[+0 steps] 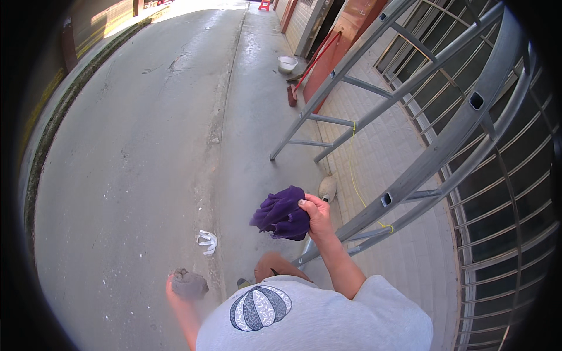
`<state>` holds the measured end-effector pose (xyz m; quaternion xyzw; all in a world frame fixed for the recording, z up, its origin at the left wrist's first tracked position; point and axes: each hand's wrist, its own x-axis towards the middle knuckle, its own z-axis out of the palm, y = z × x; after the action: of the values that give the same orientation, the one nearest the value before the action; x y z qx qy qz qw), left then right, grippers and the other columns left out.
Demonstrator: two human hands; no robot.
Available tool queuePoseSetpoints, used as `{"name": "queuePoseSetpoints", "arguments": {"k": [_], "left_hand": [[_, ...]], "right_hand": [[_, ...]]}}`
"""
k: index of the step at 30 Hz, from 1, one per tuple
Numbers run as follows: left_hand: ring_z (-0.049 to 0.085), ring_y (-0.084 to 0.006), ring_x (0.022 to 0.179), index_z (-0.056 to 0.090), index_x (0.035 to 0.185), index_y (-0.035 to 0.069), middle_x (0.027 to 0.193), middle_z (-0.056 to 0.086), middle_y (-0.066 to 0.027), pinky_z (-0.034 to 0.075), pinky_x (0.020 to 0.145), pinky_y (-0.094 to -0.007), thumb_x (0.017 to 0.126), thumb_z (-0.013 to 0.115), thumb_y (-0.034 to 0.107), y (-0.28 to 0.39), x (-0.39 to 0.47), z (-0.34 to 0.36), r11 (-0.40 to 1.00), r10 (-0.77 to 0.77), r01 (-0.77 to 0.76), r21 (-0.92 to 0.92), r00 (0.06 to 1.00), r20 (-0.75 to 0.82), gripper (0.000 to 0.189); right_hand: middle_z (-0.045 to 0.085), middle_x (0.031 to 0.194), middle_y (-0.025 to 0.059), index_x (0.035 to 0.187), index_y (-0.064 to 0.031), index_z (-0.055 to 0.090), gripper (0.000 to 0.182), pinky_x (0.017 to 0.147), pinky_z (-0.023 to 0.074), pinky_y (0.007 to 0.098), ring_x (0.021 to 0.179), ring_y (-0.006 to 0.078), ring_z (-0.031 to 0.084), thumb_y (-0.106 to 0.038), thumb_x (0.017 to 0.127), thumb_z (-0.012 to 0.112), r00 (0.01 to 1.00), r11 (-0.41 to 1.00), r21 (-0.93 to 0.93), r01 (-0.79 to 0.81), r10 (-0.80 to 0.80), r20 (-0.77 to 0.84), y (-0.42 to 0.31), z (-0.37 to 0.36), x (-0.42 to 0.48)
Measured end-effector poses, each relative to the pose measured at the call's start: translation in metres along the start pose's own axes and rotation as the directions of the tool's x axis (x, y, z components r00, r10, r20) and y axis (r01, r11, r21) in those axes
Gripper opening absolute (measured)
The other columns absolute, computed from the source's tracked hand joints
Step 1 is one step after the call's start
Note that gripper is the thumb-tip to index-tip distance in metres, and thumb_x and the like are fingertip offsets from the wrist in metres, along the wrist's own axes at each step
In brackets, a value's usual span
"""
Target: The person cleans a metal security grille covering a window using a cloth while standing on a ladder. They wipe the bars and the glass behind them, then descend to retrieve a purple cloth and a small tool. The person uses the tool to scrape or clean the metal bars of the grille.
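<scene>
A crumpled purple cloth is pinched in my right hand, thumb on top, in front of my body. It hangs in loose folds above the pavement. Lower down on the left, my left hand holds a blurred grey-brown lump with a rough, darker top. Its kind and material are not clear. Most of the left hand's fingers are hidden behind the lump. On the concrete between the hands and slightly left lies a small crumpled white scrap, like thin plastic or cloth.
Metal ladders lean along the tiled wall on my right, with a yellow cord tied on. A rounded beige object rests at the wall's foot. Farther off are a red-handled broom, a white tub and a red stool. Barred windows line the right.
</scene>
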<state>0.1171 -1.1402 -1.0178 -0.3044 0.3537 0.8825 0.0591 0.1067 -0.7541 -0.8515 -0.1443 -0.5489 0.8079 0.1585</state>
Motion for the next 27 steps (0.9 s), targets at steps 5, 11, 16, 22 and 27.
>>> {"name": "queuePoseSetpoints", "arguments": {"k": [5, 11, 16, 22, 27], "left_hand": [[0.057, -0.0209, 0.071, 0.057, 0.087, 0.0, 0.081, 0.058, -0.0098, 0.047, 0.063, -0.0341, 0.085, 0.043, 0.018, -0.024, 0.064, 0.017, 0.997, -0.081, 0.081, -0.013, 0.997, -0.005, 0.023], [0.056, -0.0226, 0.068, 0.057, 0.086, 0.0, 0.079, 0.059, -0.0119, 0.047, 0.062, -0.0352, 0.083, 0.046, 0.02, -0.009, 0.094, 0.125, 0.968, 0.015, -0.042, 0.248, 0.994, 0.11, 0.022], [0.058, -0.025, 0.075, 0.054, 0.091, 0.004, 0.085, 0.059, -0.0132, 0.048, 0.066, -0.0388, 0.08, 0.049, 0.022, 0.029, 0.109, 0.246, 0.993, -0.119, 0.116, 0.035, 0.983, 0.141, 0.022], [0.057, -0.0267, 0.085, 0.05, 0.099, 0.006, 0.096, 0.056, -0.0131, 0.048, 0.074, -0.0414, 0.079, 0.049, 0.023, 0.024, 0.22, 0.305, 0.977, 0.101, -0.125, 0.173, 0.985, 0.138, 0.026], [0.06, -0.0269, 0.078, 0.054, 0.09, 0.002, 0.086, 0.059, -0.014, 0.052, 0.07, -0.0411, 0.073, 0.052, 0.009, 0.008, 0.27, 0.385, 0.993, 0.06, -0.068, 0.092, 0.994, 0.093, 0.019]], "right_hand": [[0.061, 0.079, 0.0043, 0.095, 0.0052, 0.058, 0.023, 0.062, 0.0464, 0.0201, 0.066, 0.0073, 0.056, -0.009, 0.077, 0.055, 0.997, 1.0, -0.009, 0.018, -0.019, -0.074, -0.002, 0.005, 0.048], [0.06, 0.078, 0.0033, 0.093, 0.0045, 0.059, 0.021, 0.061, 0.046, 0.02, 0.066, 0.0062, 0.054, -0.009, 0.077, 0.056, 0.995, 0.997, -0.047, 0.064, -0.067, -0.077, 0.012, 0.009, 0.145], [0.059, 0.081, 0.0035, 0.092, 0.0056, 0.058, 0.024, 0.064, 0.0447, 0.0213, 0.071, 0.0068, 0.053, -0.011, 0.076, 0.058, 0.988, 0.993, -0.079, 0.084, -0.094, -0.121, 0.036, 0.009, 0.239], [0.054, 0.079, 0.0031, 0.085, 0.0088, 0.056, 0.024, 0.067, 0.0414, 0.0221, 0.074, 0.0085, 0.05, -0.012, 0.074, 0.059, 0.967, 0.95, -0.256, 0.182, -0.219, -0.128, 0.048, 0.007, 0.329], [0.052, 0.075, 0.0027, 0.084, 0.0081, 0.057, 0.022, 0.065, 0.0405, 0.0225, 0.07, 0.0086, 0.048, -0.011, 0.073, 0.06, 0.976, 0.949, -0.296, 0.11, -0.159, -0.149, 0.043, -0.001, 0.39]]}}
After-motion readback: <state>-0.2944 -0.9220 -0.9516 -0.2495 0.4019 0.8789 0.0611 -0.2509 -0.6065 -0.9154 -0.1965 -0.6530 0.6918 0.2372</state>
